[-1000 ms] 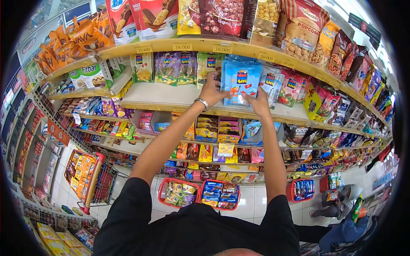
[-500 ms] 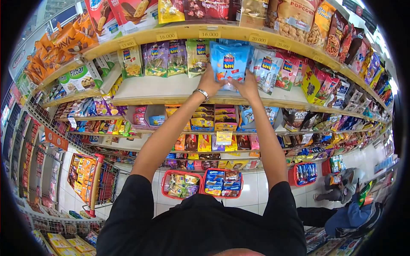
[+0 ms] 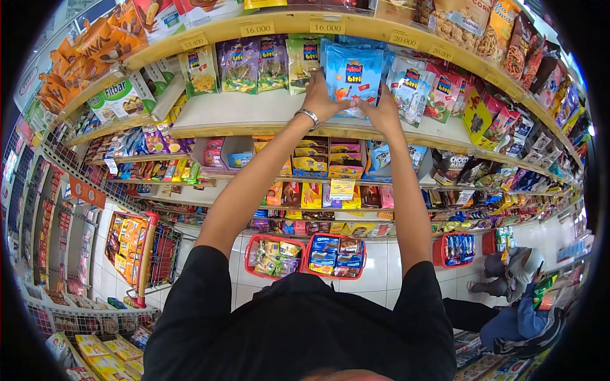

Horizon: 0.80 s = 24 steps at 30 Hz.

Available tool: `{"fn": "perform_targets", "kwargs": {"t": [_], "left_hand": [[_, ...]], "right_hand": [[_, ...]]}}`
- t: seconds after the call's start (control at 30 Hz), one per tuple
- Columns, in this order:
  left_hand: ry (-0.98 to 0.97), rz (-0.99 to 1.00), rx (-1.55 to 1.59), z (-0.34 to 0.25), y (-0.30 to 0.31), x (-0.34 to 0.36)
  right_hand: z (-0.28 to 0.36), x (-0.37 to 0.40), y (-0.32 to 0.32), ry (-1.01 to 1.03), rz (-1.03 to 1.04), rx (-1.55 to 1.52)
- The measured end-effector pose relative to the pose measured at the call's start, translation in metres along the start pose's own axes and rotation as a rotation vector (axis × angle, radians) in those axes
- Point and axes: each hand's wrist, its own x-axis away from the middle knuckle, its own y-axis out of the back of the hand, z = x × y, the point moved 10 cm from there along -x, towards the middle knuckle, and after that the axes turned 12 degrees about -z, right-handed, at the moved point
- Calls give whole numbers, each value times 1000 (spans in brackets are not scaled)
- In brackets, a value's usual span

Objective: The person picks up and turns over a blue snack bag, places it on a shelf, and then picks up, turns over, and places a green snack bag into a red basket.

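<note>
A light-blue snack pouch [image 3: 354,74] stands upright near the front of the upper shelf, in front of other blue packs. My left hand [image 3: 320,99] grips its left side, thumb across the lower front. On the opposite side, my right hand [image 3: 382,114] holds the lower right edge, its thumb meeting the front too. Both hands are closed on the same pouch; most fingers are hidden behind it. To the left is a green pouch [image 3: 301,63], and close by on the right stands a pale-blue and white pouch [image 3: 408,93].
The yellow-edged shelf [image 3: 235,113] carries purple pouches [image 3: 239,66] and pink ones. Below are boxed snacks and more shelves. Two red baskets [image 3: 309,270] with packs sit on the floor; a trolley [image 3: 149,247] is at left. Two other people [image 3: 527,320] are at lower right.
The view has tilted, so shelf, pouch and hands appear higher and slightly farther right. Both hands keep hold of the blue pouch, with little visible movement relative to the shelf.
</note>
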Motion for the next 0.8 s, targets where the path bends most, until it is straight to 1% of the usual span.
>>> {"fn": "perform_targets", "kwargs": {"t": [0.03,0.07,0.13,0.17,0.2,0.23,0.27,0.3,0.33,0.37,0.4,0.43,0.47,0.5,0.53,0.57,0.6,0.63,0.67,0.7,0.73,0.77,0.8], "left_hand": [[5,5,-1,1,-2,-1],[5,35,14,-2,-5,-1],[23,115,28,-9,-11,-1],[41,119,29,-7,-14,-4],[3,128,46,-7,-20,-7],[-25,135,59,-4,-24,-8],[-42,51,-20,5,-21,-13],[-47,-1,-79,7,-10,-4],[-48,-53,-139,9,2,5],[-45,-75,-172,2,26,14],[-72,-176,3,-12,64,26],[-98,-288,178,-20,100,47],[-150,-366,158,-18,136,75],[-142,-447,35,-18,174,104],[-61,-535,-29,-2,208,137],[39,-536,-169,39,231,182],[104,-657,-193,97,261,236],[280,-636,-267,131,280,294],[516,-628,-105,188,293,371],[682,-425,-401,237,307,468],[863,-209,-510,279,313,582],[1180,118,-660,308,315,719],[1348,717,-697,299,304,816]], "right_hand": [[5,2,0,-11,57,-42],[-1,4,-3,-124,118,-124],[-3,6,0,-157,95,-148],[-7,7,0,-180,69,-174],[-5,3,3,-35,10,-5],[-13,2,6,5,-12,100],[-13,4,6,44,-19,200],[-53,-4,-7,12,35,104],[-24,6,5,-84,124,227],[-32,7,7,58,80,330],[-3,25,30,163,-130,261],[41,57,53,329,-357,173],[64,86,63,220,-378,-31],[66,120,68,158,-405,-80],[54,159,73,106,-446,-130],[31,203,69,58,-424,-214],[20,244,59,29,-381,-178],[-37,298,49,-171,-245,31],[-61,346,38,-196,-126,150],[-80,394,31,-210,-24,241],[-123,462,29,-207,171,358],[-177,543,34,-232,387,413],[-213,610,44,-477,561,398]]}}
